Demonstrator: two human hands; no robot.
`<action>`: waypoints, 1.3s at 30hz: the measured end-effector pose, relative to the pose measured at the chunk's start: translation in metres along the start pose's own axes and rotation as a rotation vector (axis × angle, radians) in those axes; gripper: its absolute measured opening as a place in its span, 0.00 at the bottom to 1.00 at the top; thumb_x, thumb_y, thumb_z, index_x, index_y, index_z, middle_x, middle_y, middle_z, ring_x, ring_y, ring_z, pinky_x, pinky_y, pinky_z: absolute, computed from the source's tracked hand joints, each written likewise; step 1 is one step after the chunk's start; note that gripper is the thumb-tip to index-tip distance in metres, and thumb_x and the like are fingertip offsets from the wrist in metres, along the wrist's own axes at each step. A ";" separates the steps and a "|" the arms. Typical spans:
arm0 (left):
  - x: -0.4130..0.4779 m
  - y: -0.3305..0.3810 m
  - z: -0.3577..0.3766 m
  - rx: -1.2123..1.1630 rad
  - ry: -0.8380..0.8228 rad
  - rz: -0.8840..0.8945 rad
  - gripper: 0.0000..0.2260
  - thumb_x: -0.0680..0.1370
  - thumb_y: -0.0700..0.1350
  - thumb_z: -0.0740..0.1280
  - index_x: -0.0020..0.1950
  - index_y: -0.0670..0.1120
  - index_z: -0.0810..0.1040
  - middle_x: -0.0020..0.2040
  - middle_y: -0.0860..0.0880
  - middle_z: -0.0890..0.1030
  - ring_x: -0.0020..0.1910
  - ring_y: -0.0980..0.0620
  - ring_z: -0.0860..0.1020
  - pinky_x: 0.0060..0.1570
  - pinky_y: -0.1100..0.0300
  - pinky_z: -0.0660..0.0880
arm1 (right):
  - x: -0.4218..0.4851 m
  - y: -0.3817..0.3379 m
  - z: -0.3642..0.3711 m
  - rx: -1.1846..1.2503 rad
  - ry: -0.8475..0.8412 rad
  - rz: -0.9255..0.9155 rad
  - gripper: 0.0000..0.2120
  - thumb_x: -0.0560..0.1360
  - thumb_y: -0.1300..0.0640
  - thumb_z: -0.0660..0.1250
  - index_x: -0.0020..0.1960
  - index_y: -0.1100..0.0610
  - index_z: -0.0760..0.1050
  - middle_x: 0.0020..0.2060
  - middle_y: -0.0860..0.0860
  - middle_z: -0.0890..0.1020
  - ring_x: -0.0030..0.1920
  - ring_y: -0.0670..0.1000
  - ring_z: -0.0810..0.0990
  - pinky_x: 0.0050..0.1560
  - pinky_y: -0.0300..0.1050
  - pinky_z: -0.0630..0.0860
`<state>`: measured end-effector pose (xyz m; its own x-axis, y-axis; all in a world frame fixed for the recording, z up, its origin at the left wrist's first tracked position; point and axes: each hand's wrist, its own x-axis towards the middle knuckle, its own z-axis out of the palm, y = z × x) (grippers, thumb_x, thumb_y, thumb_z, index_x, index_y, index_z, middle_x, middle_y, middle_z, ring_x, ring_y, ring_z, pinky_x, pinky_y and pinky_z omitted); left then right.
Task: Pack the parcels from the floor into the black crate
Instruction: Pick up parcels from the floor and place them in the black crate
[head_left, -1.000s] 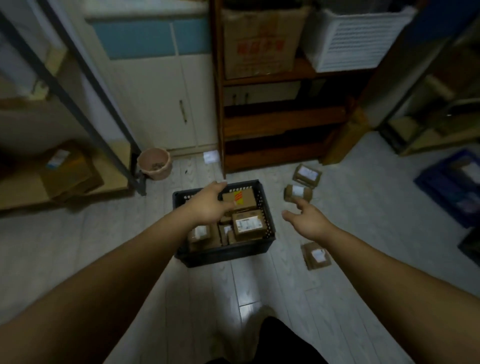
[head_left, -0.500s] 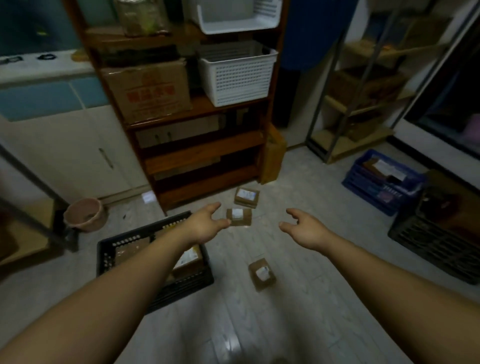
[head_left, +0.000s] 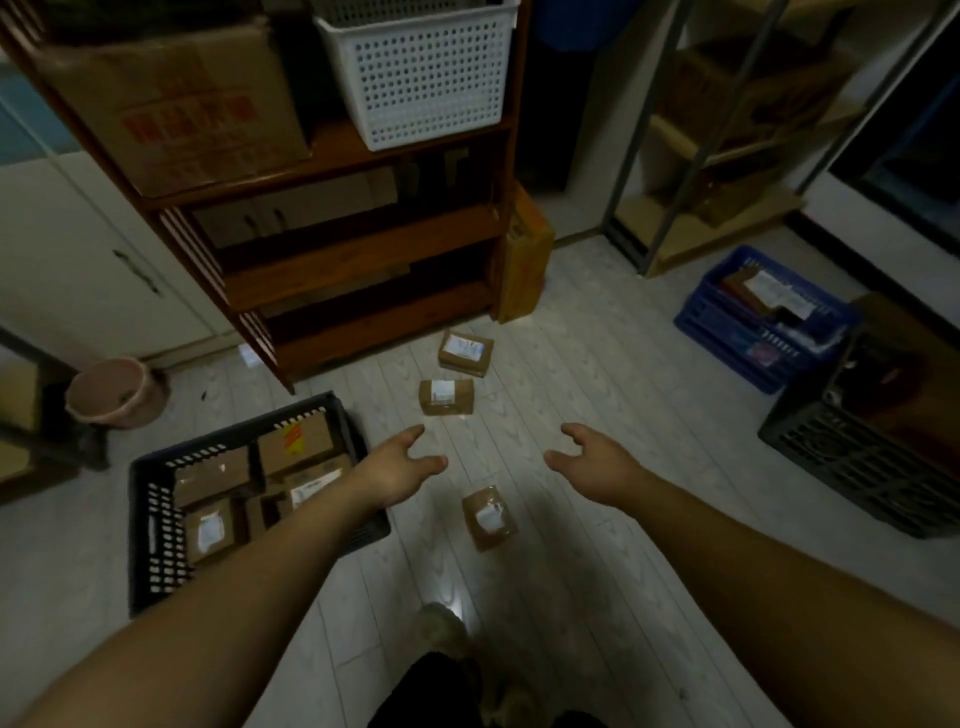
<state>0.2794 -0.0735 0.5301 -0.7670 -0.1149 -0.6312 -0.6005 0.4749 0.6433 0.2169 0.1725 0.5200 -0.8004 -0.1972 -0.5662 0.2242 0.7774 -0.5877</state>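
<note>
Head view: pale plank floor (head_left: 597, 395), wooden shelf (head_left: 358, 260); red print on cardboard box (head_left: 176, 104) unreadable; left hand (head_left: 400, 470), right hand (head_left: 592, 467) released, empty.

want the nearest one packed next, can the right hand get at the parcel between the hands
Probably yes: the right hand is open and empty, and the parcel lies alone on bare floor, nothing between them.

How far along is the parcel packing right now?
Partly done: several parcels already sit in the black crate. In hand: nothing; the left hand and right hand are both open and empty above the floor. Left: three on the floor, the nearest parcel, the middle parcel and the far parcel by the wooden shelf.
</note>
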 end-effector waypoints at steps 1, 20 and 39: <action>0.013 0.002 0.002 -0.012 -0.006 -0.016 0.32 0.76 0.54 0.64 0.76 0.51 0.54 0.75 0.44 0.59 0.71 0.43 0.62 0.67 0.51 0.61 | 0.008 0.003 -0.002 -0.014 -0.006 0.011 0.32 0.76 0.46 0.64 0.75 0.54 0.57 0.74 0.55 0.63 0.72 0.56 0.63 0.68 0.48 0.63; 0.177 -0.101 0.129 -0.323 0.156 -0.484 0.34 0.75 0.52 0.68 0.76 0.49 0.54 0.75 0.45 0.60 0.71 0.45 0.62 0.68 0.54 0.60 | 0.254 0.125 0.035 -0.212 -0.416 0.084 0.32 0.77 0.44 0.62 0.76 0.52 0.55 0.74 0.55 0.61 0.70 0.56 0.65 0.61 0.45 0.69; 0.468 -0.345 0.332 -0.569 0.121 -0.460 0.16 0.73 0.48 0.71 0.57 0.54 0.69 0.44 0.59 0.74 0.33 0.65 0.76 0.21 0.75 0.69 | 0.492 0.334 0.333 0.014 -0.605 0.106 0.20 0.75 0.65 0.66 0.65 0.56 0.69 0.60 0.57 0.77 0.56 0.54 0.79 0.46 0.43 0.78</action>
<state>0.2025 -0.0017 -0.1314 -0.4091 -0.3043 -0.8602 -0.8665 -0.1661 0.4708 0.0833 0.1358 -0.1471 -0.3173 -0.4268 -0.8469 0.2959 0.8039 -0.5160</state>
